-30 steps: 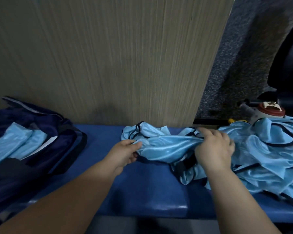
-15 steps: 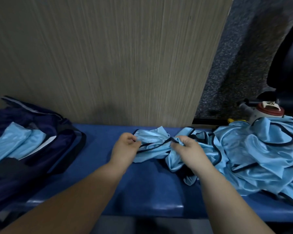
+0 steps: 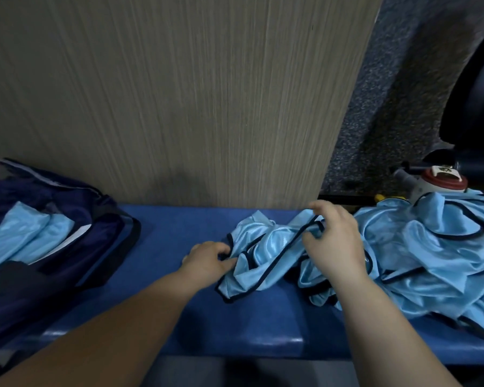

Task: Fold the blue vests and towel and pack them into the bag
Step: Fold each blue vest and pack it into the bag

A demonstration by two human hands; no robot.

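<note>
We look down at a padded blue bench (image 3: pixel 235 331) that runs across the lower part of the view, with two bare forearms reaching over its front edge. On the middle of the bench lies a crumpled light blue vest (image 3: pixel 263 258) of shiny cloth, edged with dark trim. The left hand (image 3: pixel 207 261) rests on the bench seat at the vest's left side, its fingers curled and pinching the trimmed edge there. The right hand (image 3: pixel 336 238) is a little above the bench, toward its back edge. Its thumb and fingertips pinch a loop of the same vest's dark trim, so the strap runs up from the cloth to the fingers. Both hands are grasping this one vest.

On the bench's right end we see a loose pile of vests (image 3: pixel 436 247), the same light blue with dark trim, unfolded and tangled, touching the vest in hand. On the bench's left end sits a dark navy bag (image 3: pixel 76 247), open at the top, with folded light blue cloth (image 3: pixel 23 238) lying inside it.

Behind the bench stands a tall wood-grain panel (image 3: pixel 179 93), rising out of view. Behind the bench's right end is grey carpet (image 3: pixel 389 93), and just past the pile is a white container (image 3: pixel 436 182) with a red lid. Above it is a large black shape (image 3: pixel 475 79) that we cannot identify.
</note>
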